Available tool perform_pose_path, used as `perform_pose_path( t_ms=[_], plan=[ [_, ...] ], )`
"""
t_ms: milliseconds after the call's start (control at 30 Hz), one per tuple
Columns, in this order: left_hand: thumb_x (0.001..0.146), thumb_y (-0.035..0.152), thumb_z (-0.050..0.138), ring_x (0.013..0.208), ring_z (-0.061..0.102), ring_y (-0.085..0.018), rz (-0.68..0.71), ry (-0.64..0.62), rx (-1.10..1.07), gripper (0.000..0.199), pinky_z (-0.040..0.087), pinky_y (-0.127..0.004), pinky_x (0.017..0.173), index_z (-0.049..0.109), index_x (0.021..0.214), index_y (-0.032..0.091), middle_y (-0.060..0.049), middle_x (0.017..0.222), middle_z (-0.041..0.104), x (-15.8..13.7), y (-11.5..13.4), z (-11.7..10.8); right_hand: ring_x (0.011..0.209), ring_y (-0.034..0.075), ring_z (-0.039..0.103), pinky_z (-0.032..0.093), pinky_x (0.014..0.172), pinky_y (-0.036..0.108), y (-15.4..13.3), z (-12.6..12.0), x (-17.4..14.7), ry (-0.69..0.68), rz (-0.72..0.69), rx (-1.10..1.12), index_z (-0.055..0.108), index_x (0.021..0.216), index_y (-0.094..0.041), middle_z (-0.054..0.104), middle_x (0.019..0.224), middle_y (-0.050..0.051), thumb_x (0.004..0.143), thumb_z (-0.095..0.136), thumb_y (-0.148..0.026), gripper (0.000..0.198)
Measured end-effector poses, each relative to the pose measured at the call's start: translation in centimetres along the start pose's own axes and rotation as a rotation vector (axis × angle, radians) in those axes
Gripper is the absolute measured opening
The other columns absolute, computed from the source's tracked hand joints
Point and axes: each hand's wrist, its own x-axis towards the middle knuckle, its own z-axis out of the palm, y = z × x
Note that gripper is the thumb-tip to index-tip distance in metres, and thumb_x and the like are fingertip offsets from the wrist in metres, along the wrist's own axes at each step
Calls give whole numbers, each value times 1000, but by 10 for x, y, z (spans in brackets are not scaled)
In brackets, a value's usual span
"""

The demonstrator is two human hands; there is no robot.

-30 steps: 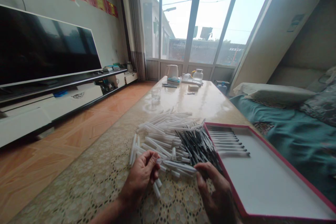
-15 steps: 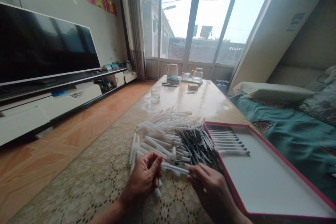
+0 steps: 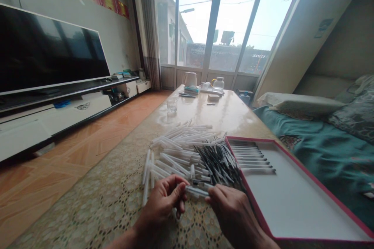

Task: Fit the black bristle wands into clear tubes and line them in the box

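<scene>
Between my two hands is a thin, whitish translucent pen (image 3: 196, 191), held nearly level just above the table. My left hand (image 3: 166, 199) pinches its left end between thumb and fingers. At the other end, the fingers of my right hand (image 3: 229, 204) are closed around it, hiding the tip. Right behind the hands lies a loose pile of white translucent pen barrels (image 3: 175, 157). Dark, thin pen refills (image 3: 218, 159) are heaped against its right side. To the right, a pink-rimmed white tray (image 3: 304, 206) holds a row of pens (image 3: 251, 157) at its far left.
Farther along the patterned table (image 3: 117, 186) stand a drinking glass (image 3: 172, 106), a pale kettle (image 3: 190, 80) and a glass jug (image 3: 218, 83). A small box (image 3: 214, 97) sits near them. A bed or sofa with a teal cover (image 3: 315, 136) borders the table's right side.
My left hand has moved right, towards my right hand, so less of the pen shows between them. The right hand stays about where it was. The view has shifted slightly.
</scene>
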Motion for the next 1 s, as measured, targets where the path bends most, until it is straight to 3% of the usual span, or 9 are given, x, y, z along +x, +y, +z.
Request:
perform_pose_path(
  t_ms=[200,300,400,533,600,667,800,1000],
  plan=[
    [72,44,71,33,42,-5,47,-15,77,31,30,-15,33,63,75,15,7,43,51,0,-2,4,53,11,51,30,51,21,6,0,-4,-220,203,329,49,66,-20,55,59,-3,97,35,-38,39],
    [72,44,71,33,44,-6,45,-30,78,30,33,-17,33,62,76,15,7,45,52,3,-5,4,54,11,51,33,52,20,6,-3,-2,-251,246,446,52,66,-20,55,58,-4,97,36,-40,40],
    [73,43,70,37,51,-8,67,-41,91,30,41,-19,37,64,79,14,5,51,56,5,-4,6,56,12,54,36,54,21,8,-8,1,-261,265,422,54,67,-20,58,60,-3,96,37,-38,38],
    [72,41,72,47,59,-12,137,6,149,52,47,-22,41,57,117,18,2,68,62,5,2,5,66,16,66,42,57,23,30,-21,2,-199,269,246,60,85,-23,68,72,0,96,35,-34,30],
    [74,41,69,48,59,-12,190,64,215,53,46,-22,40,55,120,19,2,69,62,5,4,1,74,19,69,44,57,25,49,-29,-3,-101,319,81,59,104,-24,72,87,3,96,33,-31,28],
    [77,42,66,46,56,-11,213,120,286,43,45,-21,41,60,111,17,3,64,60,5,6,-3,74,21,70,43,55,26,71,-36,-12,-53,410,-127,55,112,-24,73,93,6,94,34,-26,28],
    [78,43,63,43,52,-11,217,175,380,35,45,-21,42,64,100,17,4,57,57,4,10,-12,72,25,68,42,62,35,112,-42,-41,-7,461,-502,60,104,-17,72,90,14,86,36,-11,31],
    [81,36,58,44,43,-10,284,143,667,22,34,-20,42,59,68,18,6,50,45,1,19,-20,80,29,63,39,69,43,136,-36,-65,-57,490,-685,64,95,-17,69,87,13,83,42,-6,27]
  ],
)
